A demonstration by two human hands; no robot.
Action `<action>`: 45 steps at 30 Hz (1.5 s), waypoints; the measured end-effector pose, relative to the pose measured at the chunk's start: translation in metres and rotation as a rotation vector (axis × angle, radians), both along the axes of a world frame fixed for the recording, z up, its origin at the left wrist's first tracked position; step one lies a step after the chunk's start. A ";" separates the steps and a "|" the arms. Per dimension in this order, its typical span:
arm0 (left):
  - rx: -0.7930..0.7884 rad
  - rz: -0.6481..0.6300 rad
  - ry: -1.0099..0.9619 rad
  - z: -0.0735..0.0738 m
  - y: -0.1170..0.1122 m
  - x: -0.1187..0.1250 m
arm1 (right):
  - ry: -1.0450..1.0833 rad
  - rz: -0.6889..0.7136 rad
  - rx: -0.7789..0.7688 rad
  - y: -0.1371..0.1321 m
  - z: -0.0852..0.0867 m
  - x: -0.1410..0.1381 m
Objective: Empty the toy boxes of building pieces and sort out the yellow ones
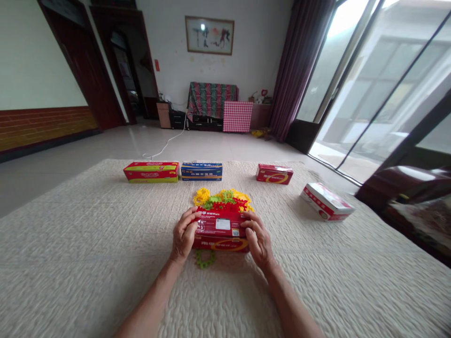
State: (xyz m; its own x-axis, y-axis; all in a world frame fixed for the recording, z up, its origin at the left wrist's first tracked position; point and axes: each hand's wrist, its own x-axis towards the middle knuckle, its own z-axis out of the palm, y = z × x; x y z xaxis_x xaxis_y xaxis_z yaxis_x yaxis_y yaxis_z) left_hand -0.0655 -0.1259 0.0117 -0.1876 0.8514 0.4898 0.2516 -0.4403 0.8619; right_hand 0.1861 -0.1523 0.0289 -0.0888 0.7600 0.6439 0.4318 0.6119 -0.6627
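Observation:
A red cardboard box (211, 231) with white lettering is held between my two hands, in the middle of the view. My left hand (185, 232) grips its left end, and my right hand (259, 237) grips its right end, fingers over the top edge. Behind the box lies a heap of yellow, green and red plastic gear-edged pieces (221, 199), partly hidden by it. One green toothed piece (205, 259) lies on the bedspread just in front of the box.
On the cream quilted bedspread (123, 263) stand a red-and-green box (151, 172), a blue box (202, 172) and another red box (274, 174) along the far side. A white-and-red box (327, 202) lies to the right.

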 end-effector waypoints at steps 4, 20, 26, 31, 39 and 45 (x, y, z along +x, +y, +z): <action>-0.077 -0.067 0.060 0.009 0.004 -0.007 | -0.348 0.071 -0.081 -0.003 0.036 -0.001; -0.182 -0.217 0.432 0.046 0.047 -0.026 | -0.655 0.259 -0.190 0.026 0.071 -0.030; 0.006 -0.336 0.634 0.081 0.050 -0.012 | -0.621 0.297 -0.200 0.037 0.083 -0.018; 0.181 -0.443 0.866 0.103 0.050 0.015 | -0.608 0.181 -0.189 0.067 0.106 0.012; 0.432 -0.352 0.912 0.080 0.175 0.087 | -0.699 0.045 0.006 0.192 0.103 0.055; 0.396 -0.322 0.950 0.045 0.242 0.106 | -0.774 -0.039 0.013 0.256 0.067 0.068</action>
